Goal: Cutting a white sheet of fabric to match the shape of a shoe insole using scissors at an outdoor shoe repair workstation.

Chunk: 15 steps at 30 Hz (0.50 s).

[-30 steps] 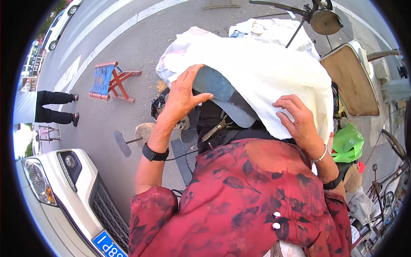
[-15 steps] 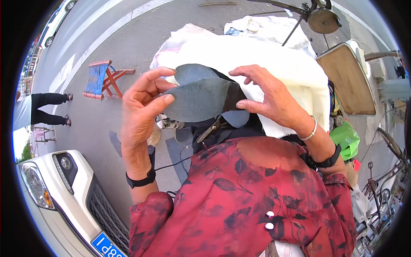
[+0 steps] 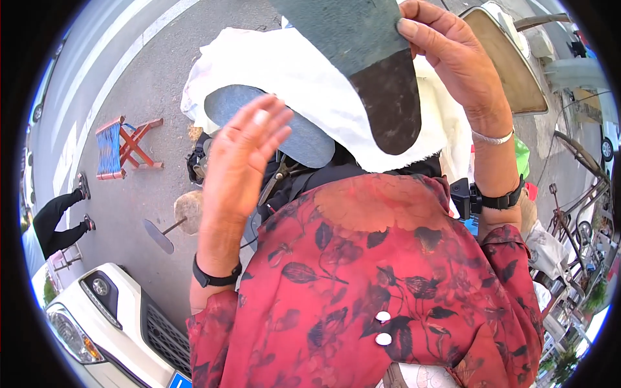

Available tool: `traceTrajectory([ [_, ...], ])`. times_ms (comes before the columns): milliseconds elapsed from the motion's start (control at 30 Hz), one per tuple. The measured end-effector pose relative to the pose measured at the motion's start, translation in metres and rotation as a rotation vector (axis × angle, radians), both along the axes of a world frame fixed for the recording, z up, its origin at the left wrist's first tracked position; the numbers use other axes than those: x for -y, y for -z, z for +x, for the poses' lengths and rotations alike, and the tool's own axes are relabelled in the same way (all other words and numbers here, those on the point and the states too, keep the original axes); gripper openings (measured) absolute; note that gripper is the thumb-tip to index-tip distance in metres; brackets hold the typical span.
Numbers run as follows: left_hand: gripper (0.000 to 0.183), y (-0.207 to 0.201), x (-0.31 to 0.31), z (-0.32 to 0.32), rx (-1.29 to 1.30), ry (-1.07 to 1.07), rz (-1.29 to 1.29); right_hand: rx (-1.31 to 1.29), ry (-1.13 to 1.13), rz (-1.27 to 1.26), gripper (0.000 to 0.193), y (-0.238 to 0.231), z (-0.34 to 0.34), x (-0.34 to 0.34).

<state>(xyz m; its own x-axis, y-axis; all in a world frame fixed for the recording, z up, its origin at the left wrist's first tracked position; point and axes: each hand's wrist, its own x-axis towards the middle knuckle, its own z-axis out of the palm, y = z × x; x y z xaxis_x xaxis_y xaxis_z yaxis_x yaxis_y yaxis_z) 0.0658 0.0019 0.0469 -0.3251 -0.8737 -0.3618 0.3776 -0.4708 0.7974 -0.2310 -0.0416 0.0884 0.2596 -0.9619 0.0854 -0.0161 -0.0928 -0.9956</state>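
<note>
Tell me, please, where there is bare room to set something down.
Bare ground shows between the red stool, grey paddle and white car, and past the stool, left of the white cloth. It is crowded before the red shirt, with a blue sole, a dark sole, pliers and the left hand, and at the right, around the green bag.

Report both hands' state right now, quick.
Left hand: open, in front of the blue sole; contact unclear.
Right hand: closed, pinching the two-tone sole by its edge.
</note>
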Motion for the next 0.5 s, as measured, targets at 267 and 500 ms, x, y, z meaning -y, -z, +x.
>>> traceTrajectory([
  [267,0.055,0.056,-0.029,-0.045,-0.026,0.295,0.336,-0.148,-0.041,0.242,0.024,0.057,-0.008,-0.011],
  [500,0.038,0.075,-0.019,-0.065,-0.102,0.396,0.373,-0.191,-0.114,0.341,0.023,0.079,0.014,-0.007],
])
